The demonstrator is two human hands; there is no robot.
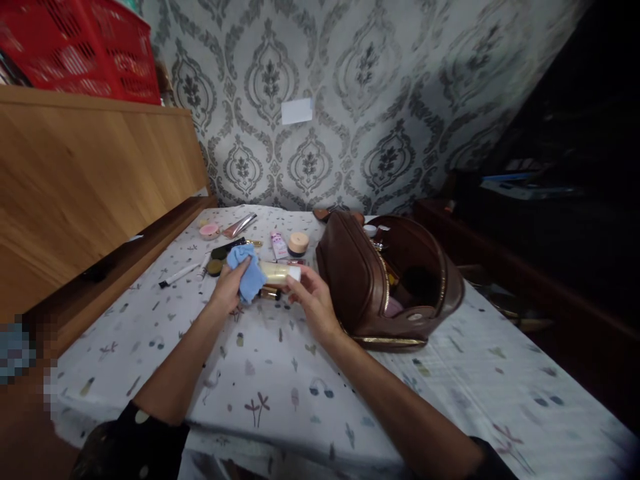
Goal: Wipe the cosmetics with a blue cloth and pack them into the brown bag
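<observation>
My left hand [230, 285] is closed on a blue cloth [249, 273], which is bunched against one end of a pale yellow squeeze tube [273, 273]. The tube lies sideways above the table, its white cap toward the right. Fingers of my right hand [314, 300] pinch that white cap end. Just right of my right hand stands an open brown bag [355, 280] with a gold zipper, small items visible inside. Behind the tube are a small pink tube [279, 245] and a round jar [299, 243] with a peach lid.
A patterned cloth covers the table [280, 373]. Toward the back left lie a pink compact [209, 231], a rose-coloured tube [240, 225] and a white brush [180, 275]. A wooden cabinet [100, 187] borders the left, with a red basket [85, 53] on top. Wallpaper closes off the back.
</observation>
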